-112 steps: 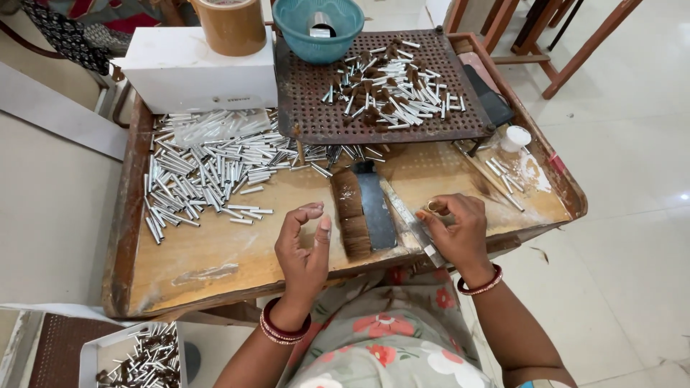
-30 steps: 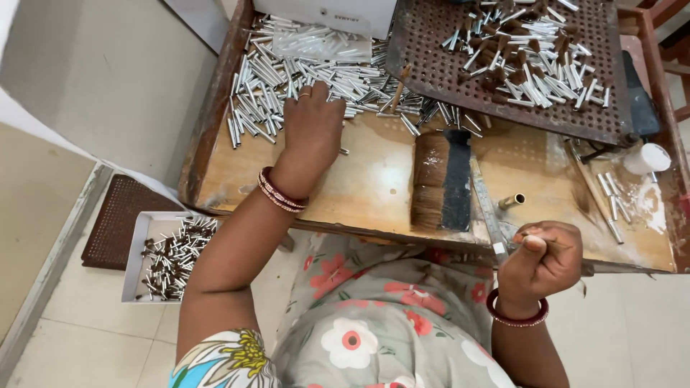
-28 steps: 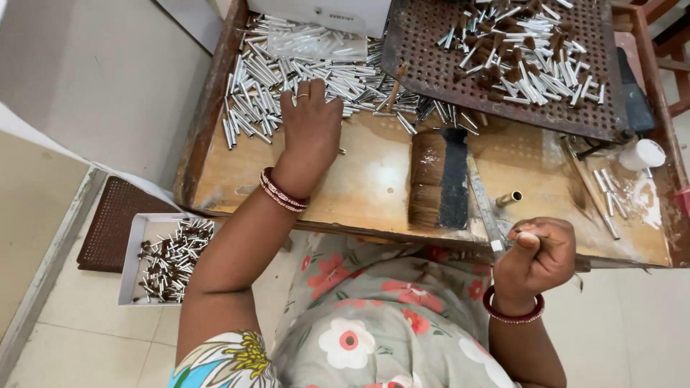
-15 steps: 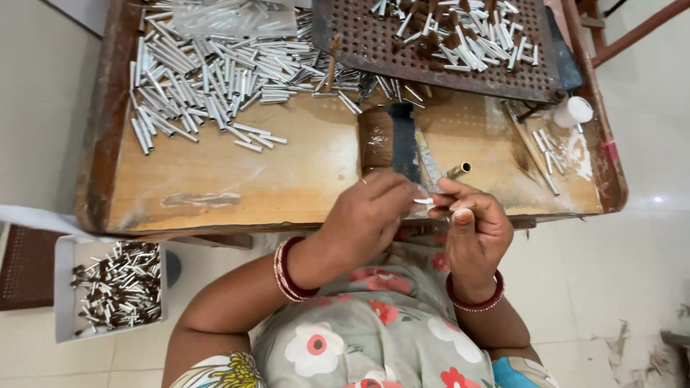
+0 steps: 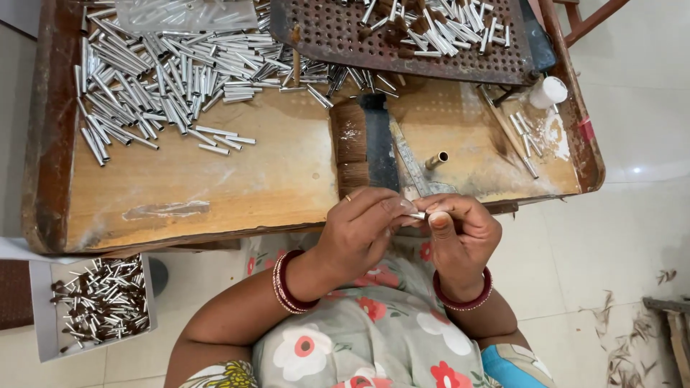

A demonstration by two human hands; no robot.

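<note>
My left hand [image 5: 359, 228] and my right hand [image 5: 460, 231] meet at the near edge of the wooden tray [image 5: 215, 179]. Between their fingertips they pinch one small silver metal tube [image 5: 417, 215]. A big heap of like silver tubes [image 5: 158, 72] lies at the tray's far left. A brown brush block [image 5: 349, 147] with a dark flat blade [image 5: 379, 144] beside it sits just beyond my hands. A short brass tube [image 5: 436, 159] lies to the right of it.
A perforated brown board [image 5: 323, 36] with several bristle-tipped tubes lies at the far right. A white bottle cap [image 5: 550, 92] and thin sticks sit near the tray's right rim. On the floor at left, a white box [image 5: 43, 316] holds finished tubes.
My left hand came back from the tube heap to the near edge and joined my right hand on a tube. The view shifted right and closer.
</note>
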